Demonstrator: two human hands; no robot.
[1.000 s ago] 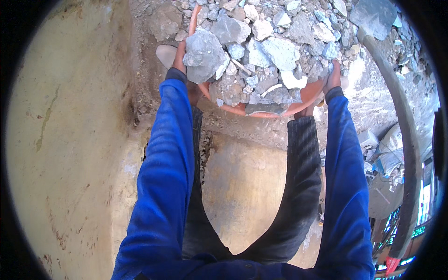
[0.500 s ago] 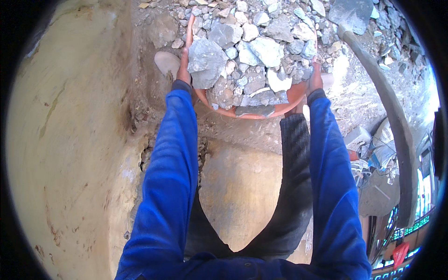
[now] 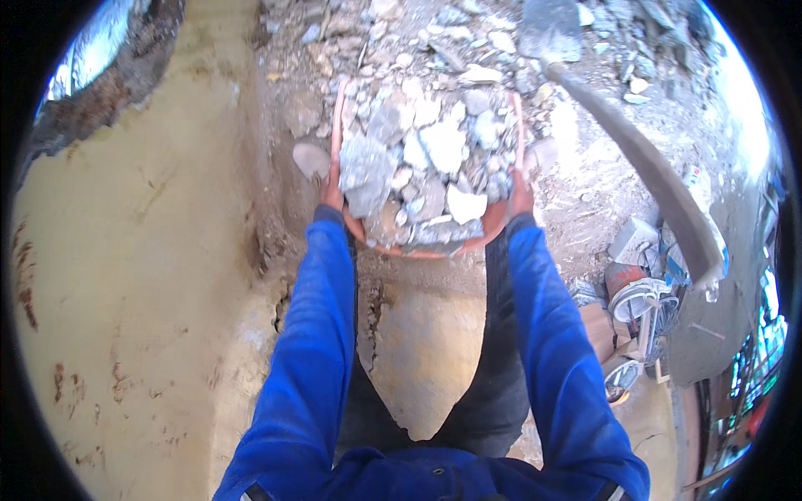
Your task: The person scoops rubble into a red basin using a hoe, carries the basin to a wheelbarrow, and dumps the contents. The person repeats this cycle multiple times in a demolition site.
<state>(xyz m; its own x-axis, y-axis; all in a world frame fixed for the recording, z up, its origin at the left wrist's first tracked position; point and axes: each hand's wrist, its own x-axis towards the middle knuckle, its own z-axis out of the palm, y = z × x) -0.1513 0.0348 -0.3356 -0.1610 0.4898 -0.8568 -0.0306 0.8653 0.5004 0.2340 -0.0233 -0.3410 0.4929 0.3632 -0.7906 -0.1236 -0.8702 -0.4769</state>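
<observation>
An orange-red basin sits in front of me between my feet, heaped with broken rubble. The pieces are grey and whitish, with a big grey chunk at the left. My left hand grips the basin's left rim, and my right hand grips the right rim. Both hands are closed on it, though their fingers are partly hidden by the rim. Whether the basin touches the ground, I cannot tell.
Loose rubble spreads beyond the basin. A shovel with a curved wooden handle lies to the right. A yellowish wall runs along my left. Buckets and tools clutter the right side.
The basin appears lower and smaller in the picture, and its far part has come into view. My hands keep their grip on both rims. The view has shifted, showing more wall at left.
</observation>
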